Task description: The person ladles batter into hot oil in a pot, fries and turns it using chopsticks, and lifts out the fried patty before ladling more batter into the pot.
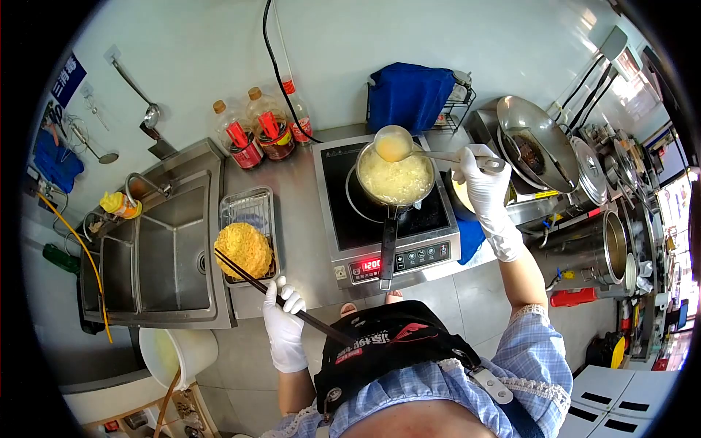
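My left hand (pixel 285 325), in a white glove, is closed around long dark chopsticks (pixel 310 319). Their tips reach a round, crumbly-looking yellow fried cake (pixel 244 250) on a wire rack in a metal tray (pixel 248 201); whether they grip it I cannot tell. My gloved right hand (pixel 483 186) grips the handle of a metal ladle (pixel 395 144). Yellowish liquid shows in the ladle's bowl, which is over the far side of a saucepan (pixel 390 211). Pale yellow, bubbling contents fill the pan, which sits on an induction cooker (pixel 336 197) with a lit red display.
A steel sink (pixel 171 255) lies left of the tray, with a white bucket (pixel 179 354) below. Several bottles (pixel 269 128) stand against the wall. Right of the cooker are a wok-like pan (pixel 537 146) and a large steel pot (pixel 584 252). A black cable (pixel 276 66) hangs behind.
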`<state>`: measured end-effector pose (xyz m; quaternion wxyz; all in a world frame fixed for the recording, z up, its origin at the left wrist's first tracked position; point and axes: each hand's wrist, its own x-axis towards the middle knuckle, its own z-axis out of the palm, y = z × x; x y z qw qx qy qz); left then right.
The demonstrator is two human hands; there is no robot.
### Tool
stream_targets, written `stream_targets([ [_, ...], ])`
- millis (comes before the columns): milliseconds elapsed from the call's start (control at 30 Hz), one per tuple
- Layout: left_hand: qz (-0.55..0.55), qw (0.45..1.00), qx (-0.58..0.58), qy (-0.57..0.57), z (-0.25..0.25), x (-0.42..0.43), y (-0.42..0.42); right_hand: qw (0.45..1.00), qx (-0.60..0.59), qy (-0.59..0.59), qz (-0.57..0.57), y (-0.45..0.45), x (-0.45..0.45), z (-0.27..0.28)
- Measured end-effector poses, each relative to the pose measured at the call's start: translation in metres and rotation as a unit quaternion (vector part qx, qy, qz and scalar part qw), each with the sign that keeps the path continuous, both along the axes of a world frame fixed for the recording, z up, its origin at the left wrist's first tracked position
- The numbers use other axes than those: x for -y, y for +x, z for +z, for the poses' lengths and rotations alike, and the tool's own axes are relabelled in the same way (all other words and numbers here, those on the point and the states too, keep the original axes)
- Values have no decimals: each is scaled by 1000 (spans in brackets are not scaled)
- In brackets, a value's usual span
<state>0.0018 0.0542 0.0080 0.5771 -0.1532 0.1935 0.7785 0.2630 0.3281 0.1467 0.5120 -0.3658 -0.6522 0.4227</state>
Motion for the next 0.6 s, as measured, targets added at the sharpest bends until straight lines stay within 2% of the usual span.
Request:
stream_targets([
  [600, -6, 1000, 0, 16, -2, -1, -1, 1000, 17, 19, -10, 1, -2, 2],
])
